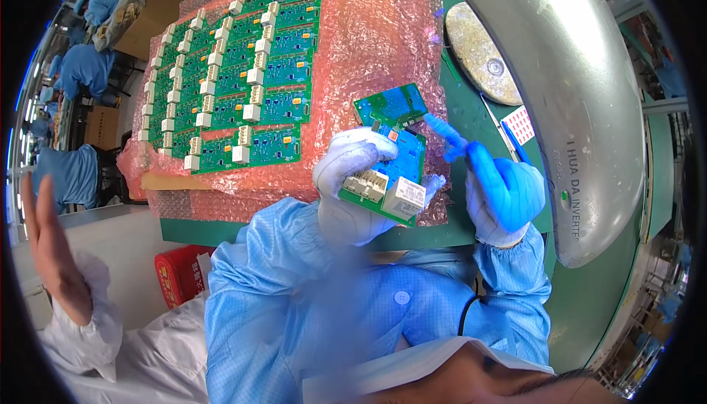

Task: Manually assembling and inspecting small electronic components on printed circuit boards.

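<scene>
While left hand [352,176] grips circuit board [390,176], its underside stays hidden.

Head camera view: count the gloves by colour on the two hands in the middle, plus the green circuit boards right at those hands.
White gloves: 1, on the left hand
Blue gloves: 1, on the right hand
Green circuit boards: 2, the lower board and the upper board
Total: 4

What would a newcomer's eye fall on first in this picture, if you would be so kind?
Probably the green circuit board at the centre, gripped by the white-gloved left hand, with the blue-gloved right hand pointing a finger at it. Next, the rows of similar boards laid on pink bubble wrap behind, and the large grey metal housing curving down the right.
</scene>
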Available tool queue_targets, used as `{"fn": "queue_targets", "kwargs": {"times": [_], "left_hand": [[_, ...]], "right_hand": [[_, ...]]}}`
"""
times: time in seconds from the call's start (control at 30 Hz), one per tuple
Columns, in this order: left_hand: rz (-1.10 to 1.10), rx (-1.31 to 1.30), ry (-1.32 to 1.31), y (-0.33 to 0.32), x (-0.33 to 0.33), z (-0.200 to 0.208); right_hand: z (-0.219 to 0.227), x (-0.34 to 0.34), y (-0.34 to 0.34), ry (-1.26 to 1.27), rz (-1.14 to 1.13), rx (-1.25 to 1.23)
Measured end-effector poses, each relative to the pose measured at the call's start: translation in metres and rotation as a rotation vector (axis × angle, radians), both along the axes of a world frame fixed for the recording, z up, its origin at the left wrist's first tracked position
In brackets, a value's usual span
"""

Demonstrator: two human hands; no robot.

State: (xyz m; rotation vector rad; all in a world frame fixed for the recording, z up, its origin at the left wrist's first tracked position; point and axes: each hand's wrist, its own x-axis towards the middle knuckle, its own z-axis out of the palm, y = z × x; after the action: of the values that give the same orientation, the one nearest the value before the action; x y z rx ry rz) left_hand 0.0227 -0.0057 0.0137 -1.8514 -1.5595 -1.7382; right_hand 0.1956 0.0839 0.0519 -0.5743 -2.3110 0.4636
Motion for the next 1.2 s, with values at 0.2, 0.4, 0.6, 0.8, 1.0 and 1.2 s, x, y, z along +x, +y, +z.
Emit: {"fn": "queue_targets", "kwargs": {"times": [0.2,0.4,0.6,0.8,1.0,1.2], "left_hand": [[-0.021,0.065,-0.058,0.001,0.003,-0.002],[-0.001,0.004,0.015,-0.001,0.000,0.000],[-0.039,0.011,0.009,0.000,-0.003,-0.001],[-0.022,0.139,-0.110,0.005,0.007,-0.010],[0.003,-0.013,0.019,0.000,-0.001,-0.001],[-0.038,0.001,-0.019,-0.002,0.000,-0.003]], "right_hand": [[0.000,0.007,-0.001,-0.029,-0.002,0.082],[0.000,0.008,0.000,-0.061,-0.020,0.164],[-0.001,0.008,0.001,-0.087,-0.033,0.249],[0.000,0.001,0.000,-0.119,-0.050,0.331],[0.003,0.010,-0.004,-0.165,-0.033,0.210],[0.003,0.011,-0.009,-0.109,0.009,0.185]]}}
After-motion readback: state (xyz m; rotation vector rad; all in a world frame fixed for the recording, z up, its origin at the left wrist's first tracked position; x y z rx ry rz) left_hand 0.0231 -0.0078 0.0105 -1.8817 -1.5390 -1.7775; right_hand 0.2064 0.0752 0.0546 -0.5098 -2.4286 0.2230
